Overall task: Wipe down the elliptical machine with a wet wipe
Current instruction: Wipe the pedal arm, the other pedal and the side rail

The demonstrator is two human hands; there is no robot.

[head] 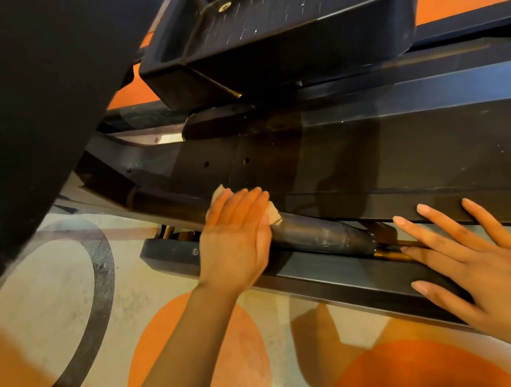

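Observation:
The black elliptical machine fills the upper view, with its long frame beam (407, 150) running left to right and a ribbed foot pedal (287, 13) above it. My left hand (237, 239) presses a crumpled whitish wet wipe (273, 213) with straight fingers against the lower edge of the beam, by a dark cylindrical roller (320, 233). Only the wipe's edges show past my fingers. My right hand (477, 269) rests flat with spread fingers on the lower rail (326, 278) and holds nothing.
A large black housing (20, 112) of the machine looms at the upper left. The floor (49, 307) below is pale with orange circles and a dark ring. Orange floor also shows beyond the pedal at the upper right.

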